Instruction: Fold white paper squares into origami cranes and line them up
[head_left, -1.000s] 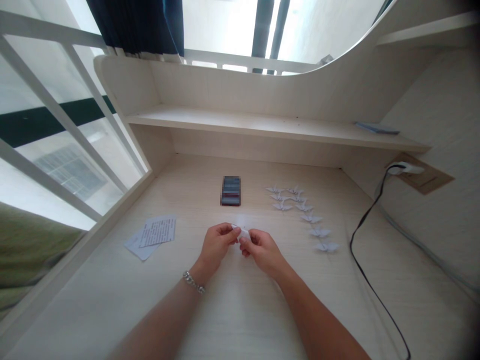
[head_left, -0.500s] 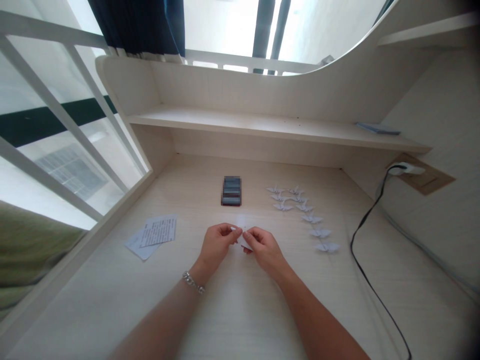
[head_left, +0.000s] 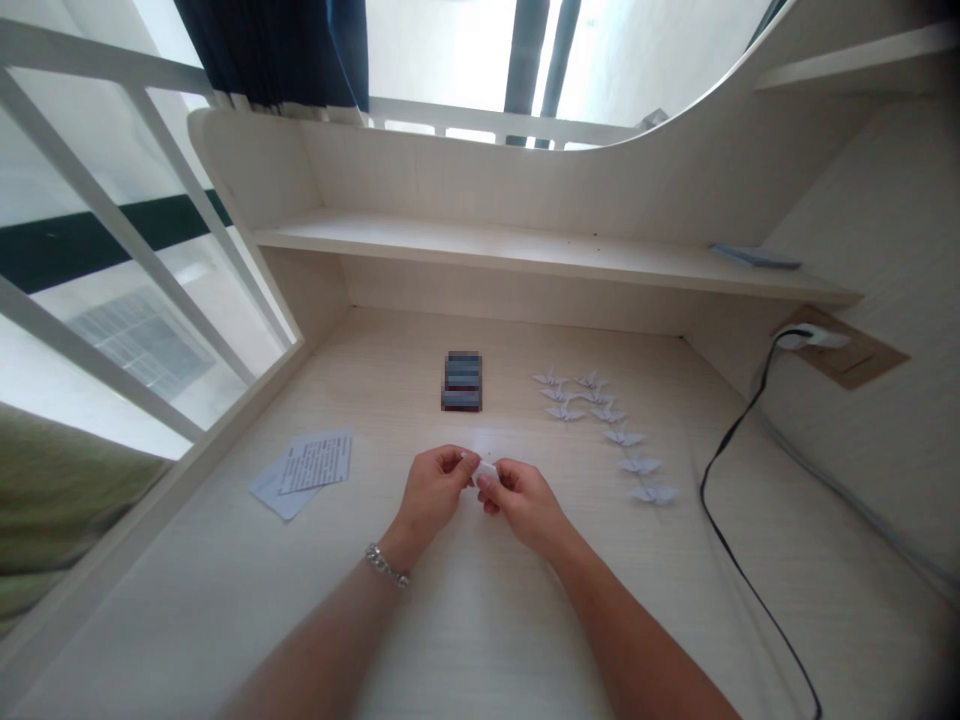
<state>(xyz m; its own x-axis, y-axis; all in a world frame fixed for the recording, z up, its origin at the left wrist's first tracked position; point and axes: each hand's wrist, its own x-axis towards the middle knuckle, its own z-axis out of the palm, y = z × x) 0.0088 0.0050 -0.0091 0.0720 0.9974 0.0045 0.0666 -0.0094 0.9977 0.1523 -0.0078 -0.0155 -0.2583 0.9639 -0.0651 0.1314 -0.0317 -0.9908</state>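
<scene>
A small folded piece of white paper is pinched between my two hands above the desk, and my fingers cover much of it. My left hand, with a chain bracelet on its wrist, grips the paper's left side between thumb and forefinger. On the other side my right hand is closed on it, thumb pressed on the near face. Several folded white paper cranes stand to the right in a loose curving row.
A small dark, pixelated phone-like object lies beyond my hands. Printed paper sheets overlap at the left. A black cable runs from the wall socket down the right side. Above the desk's back spans a shelf.
My right thumb and fingers have shifted slightly left and down on the paper, and more of its upper edge shows. My left hand is almost still.
</scene>
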